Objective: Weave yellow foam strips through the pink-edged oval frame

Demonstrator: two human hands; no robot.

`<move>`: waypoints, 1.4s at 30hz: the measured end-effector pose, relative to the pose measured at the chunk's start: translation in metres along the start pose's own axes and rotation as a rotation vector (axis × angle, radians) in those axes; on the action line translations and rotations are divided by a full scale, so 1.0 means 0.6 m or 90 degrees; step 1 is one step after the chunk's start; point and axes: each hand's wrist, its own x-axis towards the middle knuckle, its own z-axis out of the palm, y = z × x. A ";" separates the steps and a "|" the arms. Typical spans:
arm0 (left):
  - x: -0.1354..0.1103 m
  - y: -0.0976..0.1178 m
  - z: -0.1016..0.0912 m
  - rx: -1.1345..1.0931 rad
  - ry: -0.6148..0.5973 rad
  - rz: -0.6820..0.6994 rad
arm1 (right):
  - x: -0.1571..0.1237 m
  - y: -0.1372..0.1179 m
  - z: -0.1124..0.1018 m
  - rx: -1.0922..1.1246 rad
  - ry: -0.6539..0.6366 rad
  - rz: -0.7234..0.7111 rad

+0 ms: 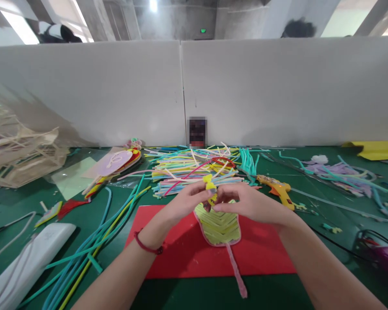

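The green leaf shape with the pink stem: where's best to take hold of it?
Probably the pink stem, coming from the wearer's side: it is slim and reaches past the near edge of the red sheet, while the green leaf shape is broad.

Hands [188,200] [247,201] holding a small yellow piece [208,181], pink-edged green fan [219,230] below, red sheet [171,254], coloured stems [181,171] behind

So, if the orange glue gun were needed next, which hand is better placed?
Probably the right hand: the glue gun lies close by, on that side. The left hand is farther away and appears to hold the small yellow piece.
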 end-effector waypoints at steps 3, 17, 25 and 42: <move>0.001 -0.002 0.001 0.016 0.005 0.004 | -0.001 -0.003 0.001 0.016 -0.009 0.008; 0.010 -0.014 0.008 0.129 0.209 0.086 | 0.009 -0.003 0.007 0.129 0.197 0.019; 0.011 -0.018 0.013 0.120 0.144 0.099 | 0.011 0.000 0.008 0.096 0.243 0.001; -0.008 0.033 -0.026 0.442 0.180 0.220 | -0.016 0.008 -0.038 0.024 0.103 0.003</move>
